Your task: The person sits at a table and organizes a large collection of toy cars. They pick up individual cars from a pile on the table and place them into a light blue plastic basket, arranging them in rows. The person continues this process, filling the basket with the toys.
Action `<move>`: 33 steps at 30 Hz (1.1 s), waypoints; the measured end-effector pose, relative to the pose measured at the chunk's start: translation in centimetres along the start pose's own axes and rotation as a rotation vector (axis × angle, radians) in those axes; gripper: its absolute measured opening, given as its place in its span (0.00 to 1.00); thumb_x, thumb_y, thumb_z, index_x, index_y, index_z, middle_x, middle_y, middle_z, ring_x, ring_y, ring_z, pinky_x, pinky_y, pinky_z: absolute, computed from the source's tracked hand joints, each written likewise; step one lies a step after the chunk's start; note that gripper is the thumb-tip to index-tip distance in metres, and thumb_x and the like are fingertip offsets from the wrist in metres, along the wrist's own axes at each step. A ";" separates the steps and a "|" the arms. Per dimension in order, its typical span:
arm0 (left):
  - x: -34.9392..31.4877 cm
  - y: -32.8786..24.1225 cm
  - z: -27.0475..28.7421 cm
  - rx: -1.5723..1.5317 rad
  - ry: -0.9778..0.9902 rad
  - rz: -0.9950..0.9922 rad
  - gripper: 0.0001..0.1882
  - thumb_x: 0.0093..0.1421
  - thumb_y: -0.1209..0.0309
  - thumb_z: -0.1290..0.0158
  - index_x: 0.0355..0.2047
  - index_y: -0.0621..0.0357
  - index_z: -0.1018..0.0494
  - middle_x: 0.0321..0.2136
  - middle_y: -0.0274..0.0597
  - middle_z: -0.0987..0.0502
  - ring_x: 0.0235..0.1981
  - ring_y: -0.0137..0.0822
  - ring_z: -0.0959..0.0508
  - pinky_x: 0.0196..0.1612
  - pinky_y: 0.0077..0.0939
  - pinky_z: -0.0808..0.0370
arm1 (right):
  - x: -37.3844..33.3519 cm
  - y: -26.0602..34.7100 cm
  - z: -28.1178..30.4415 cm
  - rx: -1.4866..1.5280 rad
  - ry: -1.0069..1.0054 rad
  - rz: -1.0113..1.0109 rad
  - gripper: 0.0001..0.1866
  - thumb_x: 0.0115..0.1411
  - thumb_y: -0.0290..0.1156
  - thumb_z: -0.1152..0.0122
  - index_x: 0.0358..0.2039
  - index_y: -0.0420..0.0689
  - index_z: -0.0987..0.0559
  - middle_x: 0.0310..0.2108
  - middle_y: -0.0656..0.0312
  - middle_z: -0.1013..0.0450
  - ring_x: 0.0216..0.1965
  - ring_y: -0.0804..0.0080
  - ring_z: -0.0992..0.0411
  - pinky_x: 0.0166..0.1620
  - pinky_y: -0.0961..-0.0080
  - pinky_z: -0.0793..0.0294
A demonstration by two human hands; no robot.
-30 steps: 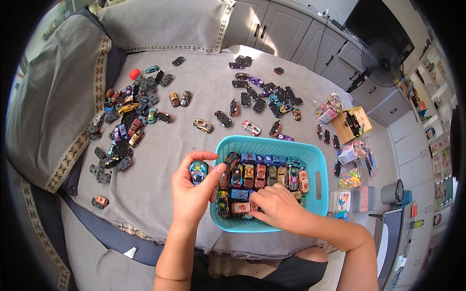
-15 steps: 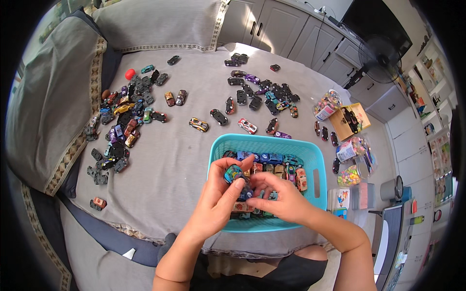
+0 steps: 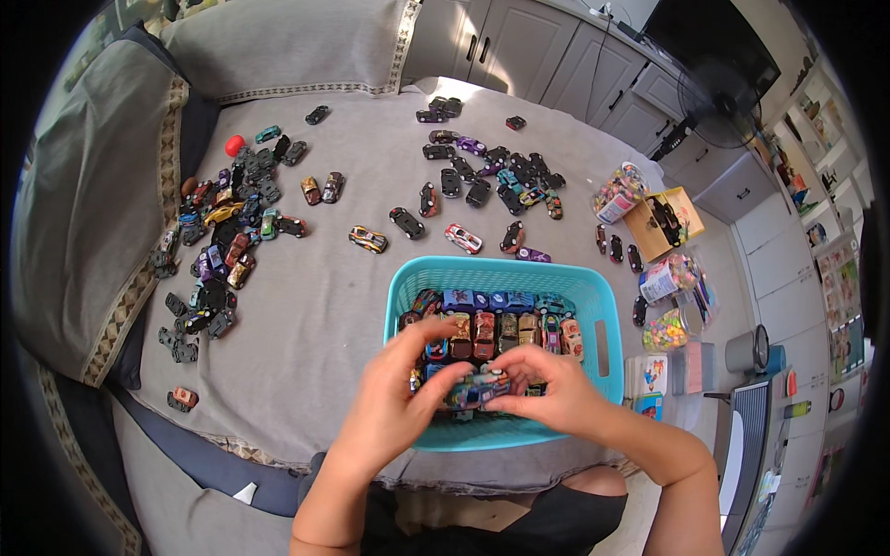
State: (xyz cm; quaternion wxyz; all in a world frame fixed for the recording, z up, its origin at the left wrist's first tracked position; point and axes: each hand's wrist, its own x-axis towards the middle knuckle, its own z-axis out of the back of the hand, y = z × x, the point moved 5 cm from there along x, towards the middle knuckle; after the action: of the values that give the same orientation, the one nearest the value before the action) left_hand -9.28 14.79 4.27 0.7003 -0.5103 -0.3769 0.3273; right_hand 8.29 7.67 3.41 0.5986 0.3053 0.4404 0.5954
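A blue-green toy car (image 3: pixel 477 390) is between my hands, over the near part of a turquoise plastic basket (image 3: pixel 491 439). My right hand (image 3: pixel 556 389) pinches the car's right end between thumb and fingers. My left hand (image 3: pixel 389 394) has its index finger raised and apart from its thumb, whose tip is at the car's left end. Inside the basket, toy cars lie in rows: blue ones (image 3: pixel 514 302) along the far wall, and red and gold ones, such as a red car (image 3: pixel 484 334), in the middle. My hands hide part of the near row.
Loose toy cars lie on the grey covered surface: a heap (image 3: pixel 218 250) at left and a cluster (image 3: pixel 505 176) beyond the basket. A red ball (image 3: pixel 235 145) sits at far left. To the right stand jars of colourful pieces (image 3: pixel 666 331) and a yellow box (image 3: pixel 681 218).
The blue-green car has come down from my left hand's grasp to low over the basket. My left fingers have spread, and my right hand now pinches the car. The view has shifted slightly.
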 end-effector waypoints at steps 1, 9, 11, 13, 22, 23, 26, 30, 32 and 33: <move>0.1 0.0 0.3 0.105 -0.047 -0.064 0.17 0.54 0.77 0.39 0.43 0.65 0.29 0.43 0.52 0.23 0.50 0.45 0.24 0.51 0.34 0.28 | -0.2 -0.1 0.1 -0.037 0.043 -0.013 0.22 0.50 0.32 0.27 0.44 0.42 0.24 0.29 0.64 0.24 0.30 0.78 0.27 0.36 0.78 0.26; 0.5 -0.5 -0.5 0.218 0.012 -0.100 0.14 0.53 0.78 0.39 0.40 0.66 0.25 0.43 0.48 0.21 0.48 0.45 0.22 0.49 0.33 0.27 | -0.3 -1.6 -1.9 -0.292 0.378 -0.184 0.23 0.56 0.49 0.36 0.35 0.40 0.22 0.24 0.56 0.23 0.25 0.60 0.24 0.31 0.68 0.26; 0.5 -0.5 -0.4 0.230 0.013 -0.114 0.14 0.53 0.78 0.39 0.40 0.65 0.25 0.43 0.48 0.21 0.46 0.45 0.22 0.48 0.33 0.26 | 0.2 -1.3 -2.3 -0.410 0.418 -0.146 0.23 0.57 0.51 0.38 0.34 0.40 0.22 0.24 0.55 0.23 0.26 0.56 0.23 0.31 0.65 0.25; 0.5 -0.5 -0.3 0.219 0.015 -0.092 0.14 0.53 0.78 0.39 0.41 0.65 0.25 0.42 0.47 0.21 0.45 0.44 0.22 0.48 0.33 0.26 | 0.3 -1.0 -2.4 -0.471 0.428 -0.131 0.23 0.58 0.51 0.39 0.34 0.40 0.22 0.25 0.54 0.23 0.27 0.53 0.23 0.32 0.62 0.25; 0.4 -0.6 -0.3 0.209 0.017 -0.111 0.14 0.53 0.76 0.40 0.41 0.65 0.26 0.38 0.50 0.21 0.43 0.49 0.22 0.47 0.38 0.26 | 0.0 -1.0 -2.5 -0.361 0.319 -0.074 0.13 0.58 0.40 0.38 0.36 0.44 0.23 0.25 0.55 0.23 0.28 0.54 0.23 0.32 0.61 0.26; 0.4 -0.6 -0.3 0.211 0.019 -0.111 0.14 0.54 0.76 0.40 0.41 0.65 0.26 0.38 0.50 0.21 0.43 0.50 0.22 0.47 0.38 0.26 | 0.1 -0.8 -2.6 -0.361 0.327 -0.076 0.12 0.58 0.39 0.38 0.36 0.44 0.23 0.25 0.56 0.23 0.28 0.55 0.23 0.32 0.62 0.26; 0.4 -0.7 -0.3 0.219 0.023 -0.102 0.14 0.54 0.76 0.40 0.41 0.66 0.26 0.38 0.50 0.21 0.42 0.50 0.22 0.47 0.38 0.26 | 0.4 -0.7 -2.9 -0.316 0.326 -0.045 0.11 0.57 0.36 0.38 0.37 0.45 0.22 0.26 0.56 0.22 0.29 0.56 0.23 0.33 0.63 0.25; 0.4 -0.4 -0.4 0.239 0.009 -0.101 0.15 0.53 0.76 0.39 0.41 0.65 0.26 0.38 0.49 0.21 0.41 0.47 0.21 0.45 0.35 0.26 | 0.7 -0.5 -3.4 -0.293 0.316 -0.043 0.10 0.56 0.35 0.38 0.36 0.44 0.21 0.27 0.55 0.22 0.30 0.56 0.23 0.34 0.64 0.25; 0.4 -0.3 -0.4 0.270 -0.003 -0.121 0.15 0.53 0.77 0.39 0.41 0.65 0.25 0.39 0.45 0.20 0.39 0.42 0.20 0.42 0.30 0.25 | 1.0 -0.9 -3.8 -0.287 0.306 0.000 0.09 0.56 0.34 0.38 0.34 0.43 0.21 0.27 0.54 0.22 0.30 0.55 0.23 0.34 0.63 0.25; 0.4 -0.3 -0.4 0.268 -0.002 -0.111 0.15 0.53 0.77 0.39 0.41 0.64 0.25 0.39 0.45 0.20 0.39 0.41 0.20 0.42 0.30 0.25 | 1.1 -1.1 -4.0 -0.284 0.301 0.022 0.09 0.56 0.34 0.38 0.34 0.43 0.21 0.27 0.54 0.22 0.30 0.55 0.23 0.34 0.63 0.25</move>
State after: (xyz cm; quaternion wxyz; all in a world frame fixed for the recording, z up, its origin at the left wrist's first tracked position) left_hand -8.68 14.84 4.58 0.7788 -0.3902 -0.3580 0.3361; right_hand 5.14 8.00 0.59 0.5564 0.1301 0.4331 0.6970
